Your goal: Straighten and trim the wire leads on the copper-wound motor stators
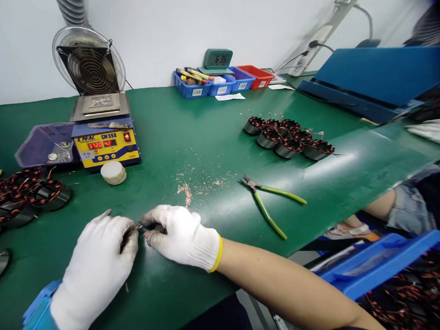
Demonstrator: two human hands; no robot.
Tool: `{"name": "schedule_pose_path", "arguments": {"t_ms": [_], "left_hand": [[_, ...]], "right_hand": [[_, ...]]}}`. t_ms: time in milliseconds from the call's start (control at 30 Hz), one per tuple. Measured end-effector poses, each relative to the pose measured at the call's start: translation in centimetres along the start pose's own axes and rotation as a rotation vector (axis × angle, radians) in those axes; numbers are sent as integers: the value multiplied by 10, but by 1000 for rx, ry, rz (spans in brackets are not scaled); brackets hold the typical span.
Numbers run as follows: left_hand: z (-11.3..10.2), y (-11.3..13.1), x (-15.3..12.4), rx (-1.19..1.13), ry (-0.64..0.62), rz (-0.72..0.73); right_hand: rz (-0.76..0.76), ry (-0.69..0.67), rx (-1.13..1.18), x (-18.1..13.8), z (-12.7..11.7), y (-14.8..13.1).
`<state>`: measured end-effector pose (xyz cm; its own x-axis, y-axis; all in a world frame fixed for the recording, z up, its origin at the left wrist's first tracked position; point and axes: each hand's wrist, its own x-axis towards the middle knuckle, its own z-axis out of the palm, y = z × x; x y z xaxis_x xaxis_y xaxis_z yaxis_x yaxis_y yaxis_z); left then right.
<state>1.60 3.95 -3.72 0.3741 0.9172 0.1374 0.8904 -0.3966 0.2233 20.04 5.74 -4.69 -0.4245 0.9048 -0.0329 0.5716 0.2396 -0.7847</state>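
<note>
My left hand (99, 264), in a white glove with a blue band at the wrist, is closed with its fingers curled. Whatever it holds is hidden behind the fingers; a thin copper-coloured strand (126, 287) shows below them. My right hand (181, 235), gloved in white with a yellow cuff and dirty fingertips, pinches close to the left fingertips. Something thin and small shows between the two hands, too small to name. Diagonal cutters (257, 187) with green handles lie spread to the right. Copper wire clippings (186, 193) are scattered beyond my right hand.
Wire-wound motor stators (49, 194) stand at left, with another group (288, 146) at right. A solder pot (105, 145) reads 372.0, under a fan (93, 71). Several small bins (195, 90) line the wall. A blue crate (363, 270) with wound parts and another person's gloved hand (436, 134) are at right.
</note>
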Motion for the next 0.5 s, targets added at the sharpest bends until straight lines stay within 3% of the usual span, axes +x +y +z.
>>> {"name": "schedule_pose_path", "arguments": {"t_ms": [167, 500], "left_hand": [[2, -1, 0, -1, 24, -15], [0, 2, 0, 54, 63, -59]], "right_hand": [[11, 37, 158, -2, -1, -1], [-194, 104, 222, -11, 10, 5]]}}
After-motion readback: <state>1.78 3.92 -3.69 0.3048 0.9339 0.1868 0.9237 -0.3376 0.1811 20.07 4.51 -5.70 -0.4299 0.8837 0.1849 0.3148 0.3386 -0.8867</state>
